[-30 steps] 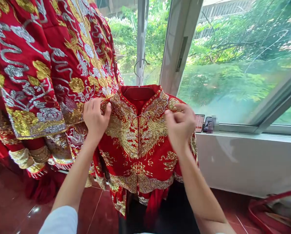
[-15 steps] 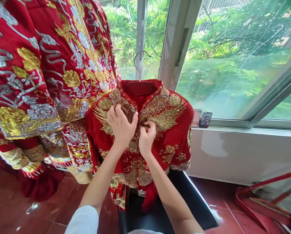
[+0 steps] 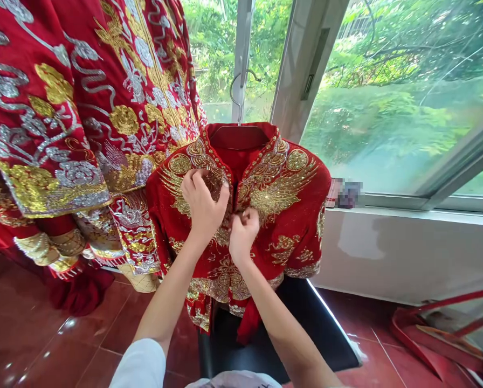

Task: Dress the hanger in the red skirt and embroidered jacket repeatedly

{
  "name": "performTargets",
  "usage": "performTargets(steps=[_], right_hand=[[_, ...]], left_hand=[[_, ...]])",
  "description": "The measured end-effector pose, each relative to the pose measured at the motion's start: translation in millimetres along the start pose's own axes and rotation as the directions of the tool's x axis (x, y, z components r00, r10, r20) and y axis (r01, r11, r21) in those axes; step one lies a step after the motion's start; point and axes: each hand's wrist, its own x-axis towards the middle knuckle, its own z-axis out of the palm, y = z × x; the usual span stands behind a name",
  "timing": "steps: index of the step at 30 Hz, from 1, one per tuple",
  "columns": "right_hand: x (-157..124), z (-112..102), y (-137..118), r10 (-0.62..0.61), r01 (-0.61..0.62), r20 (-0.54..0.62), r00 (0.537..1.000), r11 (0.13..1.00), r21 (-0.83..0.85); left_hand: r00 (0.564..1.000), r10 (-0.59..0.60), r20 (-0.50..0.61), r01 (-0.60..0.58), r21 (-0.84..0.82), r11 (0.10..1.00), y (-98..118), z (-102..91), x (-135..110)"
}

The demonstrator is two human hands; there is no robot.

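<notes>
A red jacket (image 3: 282, 221) with gold embroidery and a stand collar hangs upright on a hanger (image 3: 236, 102) in front of me. My left hand (image 3: 204, 207) grips the jacket's left front edge below the collar, fingers curled over the cloth and thumb along the edge. Slightly lower, my right hand (image 3: 243, 231) pinches the right front edge close to the middle line. A narrow dark gap shows between the two edges above my hands. Whatever fastening lies under my fingers is hidden.
More red garments (image 3: 91, 108) with silver and gold embroidery hang close on the left. A black seat (image 3: 306, 323) stands below the jacket. Behind are a window (image 3: 371, 108) and its sill (image 3: 407, 215); a red frame (image 3: 427, 328) lies at the lower right.
The view has shifted slightly, so the jacket sits further right and higher. The gap below the collar looks wider, and my hands sit a little lower on the front edges.
</notes>
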Motion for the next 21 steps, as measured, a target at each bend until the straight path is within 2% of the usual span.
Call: performTargets(steps=[3,6,8,9,10,11,12,13,14,15,16,18,19,20,21], right_hand=[[-52.0,-53.1,57.9,0.234,-0.238,-0.048,0.971,0.963,-0.124],[-111.3,-121.6,102.8,0.384,-0.382,-0.022,0.923,0.906,-0.182],[-134.8,-168.8,113.2,0.488,-0.480,-0.028,0.872,0.842,-0.246],[-137.1,-189.6,110.8,0.494,-0.488,-0.062,0.867,0.817,-0.308],[-132.1,-206.5,103.1,0.443,-0.439,-0.087,0.892,0.806,-0.397],[-119.8,-218.3,90.1,0.331,-0.332,-0.098,0.939,0.789,-0.516],[-100.9,-223.9,72.5,0.167,-0.175,-0.074,0.983,0.738,-0.652],[-76.6,-223.0,51.2,0.006,-0.034,-0.040,0.999,0.658,-0.753],[-48.4,-216.1,27.3,-0.186,0.069,-0.051,0.981,0.588,-0.806],[-17.7,-204.2,2.5,-0.349,0.160,-0.043,0.936,0.532,-0.831],[13.9,-189.0,-21.6,-0.479,0.300,0.052,0.876,0.456,-0.838],[74.1,-156.8,-61.6,-0.588,0.489,0.256,0.767,0.278,-0.827],[100.3,-143.2,-75.3,-0.566,0.543,0.340,0.751,0.237,-0.806],[122.5,-132.9,-84.4,-0.521,0.595,0.413,0.747,0.247,-0.765],[140.4,-126.4,-89.3,-0.494,0.636,0.455,0.742,0.301,-0.711]], left_hand=[[1.000,-0.013,0.012,0.012,0.067,0.998,1.2,5.5,-11.8],[0.998,0.010,0.063,-0.020,0.160,0.987,-2.7,11.1,-25.1],[0.996,0.019,0.088,-0.037,0.208,0.977,-9.9,7.2,-31.3],[0.995,0.022,0.095,-0.043,0.230,0.972,-14.8,1.5,-33.2],[0.995,0.028,0.099,-0.052,0.249,0.967,-20.1,-6.8,-34.2],[0.994,0.037,0.106,-0.064,0.267,0.962,-25.5,-17.5,-34.0],[0.992,0.048,0.114,-0.079,0.285,0.955,-30.7,-30.2,-32.2],[0.991,0.051,0.120,-0.086,0.309,0.947,-35.4,-44.2,-28.3],[0.992,0.047,0.118,-0.085,0.339,0.937,-39.2,-58.7,-21.8],[0.993,0.041,0.107,-0.078,0.373,0.925,-42.0,-72.9,-12.4],[0.996,0.031,0.082,-0.063,0.412,0.909,-44.0,-85.9,0.3],[0.999,0.046,0.028,-0.054,0.484,0.874,-46.4,-105.0,33.6],[0.998,0.061,0.004,-0.055,0.510,0.858,-47.7,-110.1,52.9],[0.998,0.069,-0.009,-0.053,0.529,0.847,-49.7,-111.9,72.4],[0.997,0.073,-0.004,-0.059,0.537,0.842,-52.8,-110.4,91.3]])
